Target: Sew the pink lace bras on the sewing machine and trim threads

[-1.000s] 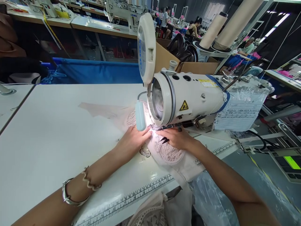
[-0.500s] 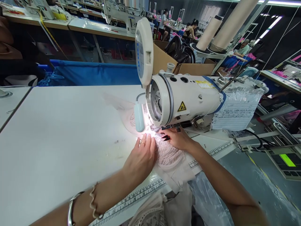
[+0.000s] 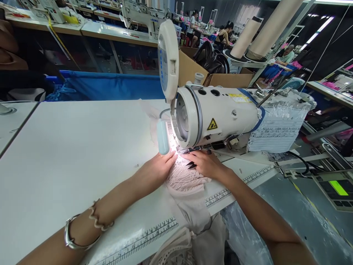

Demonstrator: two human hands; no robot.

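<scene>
Pale pink lace fabric lies under the head of a white sewing machine, lit brightly near the needle. My left hand is at the lace's left edge, its thumb and fingers close together on it just below the light-blue lamp. On the right of the needle area, my right hand presses the lace with its fingertips. Dark pointed blades, which look like thread snips, stick out from under its fingers; their handle is hidden. The needle itself is hard to make out.
A printed ruler runs along the front edge of the white table. More beige fabric hangs at the front. A cardboard box with a black bag stands behind the machine. Other people sit farther back.
My left hand has shifted left and turned, its fingers no longer spread flat over the lace. The lace near me has swung left, and its far part has shifted right. My right hand has barely moved.
</scene>
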